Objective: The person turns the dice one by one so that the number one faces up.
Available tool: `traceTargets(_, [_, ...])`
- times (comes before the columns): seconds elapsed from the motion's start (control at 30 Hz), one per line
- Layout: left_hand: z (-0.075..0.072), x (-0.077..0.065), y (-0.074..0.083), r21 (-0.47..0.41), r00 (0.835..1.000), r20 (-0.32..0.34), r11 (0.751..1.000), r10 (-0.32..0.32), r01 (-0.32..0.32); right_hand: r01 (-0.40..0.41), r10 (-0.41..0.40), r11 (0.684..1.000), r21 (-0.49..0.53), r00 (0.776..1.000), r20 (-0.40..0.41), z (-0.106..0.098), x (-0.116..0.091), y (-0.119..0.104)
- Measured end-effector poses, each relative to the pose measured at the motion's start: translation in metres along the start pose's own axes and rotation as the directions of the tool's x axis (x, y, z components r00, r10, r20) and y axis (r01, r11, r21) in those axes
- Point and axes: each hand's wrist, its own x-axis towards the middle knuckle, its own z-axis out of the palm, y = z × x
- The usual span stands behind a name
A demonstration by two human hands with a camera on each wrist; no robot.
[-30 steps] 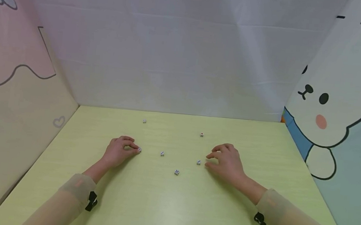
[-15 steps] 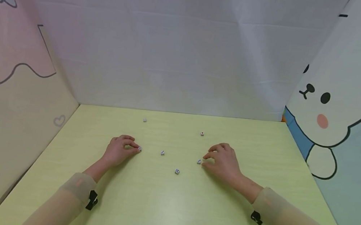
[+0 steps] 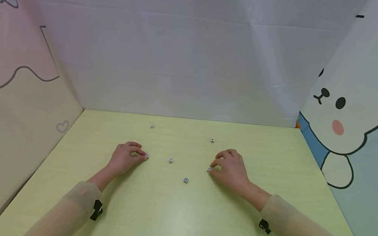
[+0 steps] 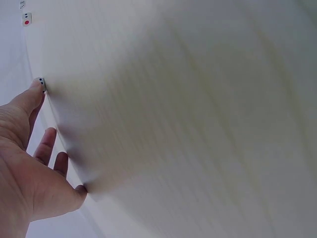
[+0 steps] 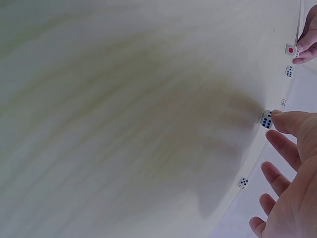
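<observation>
On the left side of the table in the head view, my left hand (image 3: pixel 124 159) pinches a white die (image 3: pixel 147 156) between thumb and index finger. The left wrist view shows that die (image 4: pixel 41 83) at the thumb tip, the other fingers spread apart. My right hand (image 3: pixel 231 170) is at another white die (image 3: pixel 209 169) right of centre. Its thumb touches this die (image 5: pixel 266 119) in the right wrist view. The index fingertip lies close beside it, apart or barely touching. Between the hands lie two dice, one (image 3: pixel 170 160) farther left and one (image 3: pixel 186 180) nearer the front.
Toward the back of the pale yellow table (image 3: pixel 172 219) lie a die (image 3: pixel 152 126) at left and a die with a red pip (image 3: pixel 212 140) at right. A white cloth wall (image 3: pixel 187 64) stands behind, with printed cloth sides (image 3: pixel 343 110) left and right.
My right hand has moved left to the nearby die, its thumb now touching it, and its thumb and index finger have drawn closer together. My left hand has stayed on its die.
</observation>
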Motion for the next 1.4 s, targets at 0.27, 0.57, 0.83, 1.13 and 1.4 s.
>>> traceTargets(0.27, [0.000, 0.000, 0.001, -0.004, 1.000, -0.002, 1.000, -0.002, 0.002, 0.007, -0.007, 1.000, 0.003, 1.000, -0.007, 0.000, 0.001, 0.000])
traceTargets(0.57, [0.003, 0.001, -0.003, 0.002, 1.000, -0.003, 1.000, -0.003, 0.003, 0.010, -0.010, 1.000, -0.003, 1.000, -0.001, 0.001, 0.001, -0.002])
traceTargets(0.83, [0.004, 0.002, -0.006, -0.004, 1.000, 0.000, 1.000, -0.002, 0.002, 0.013, -0.013, 1.000, -0.020, 1.000, -0.003, 0.005, 0.002, -0.002])
traceTargets(1.13, [0.004, 0.003, -0.005, -0.014, 1.000, 0.002, 1.000, -0.002, 0.002, -0.026, 0.030, 0.994, 0.102, 0.999, -0.034, -0.001, 0.007, -0.003])
traceTargets(1.4, [0.005, 0.002, -0.005, -0.007, 1.000, -0.005, 1.000, 0.003, -0.003, -0.105, 0.151, 0.864, 0.493, 0.987, -0.054, -0.020, 0.013, -0.005])
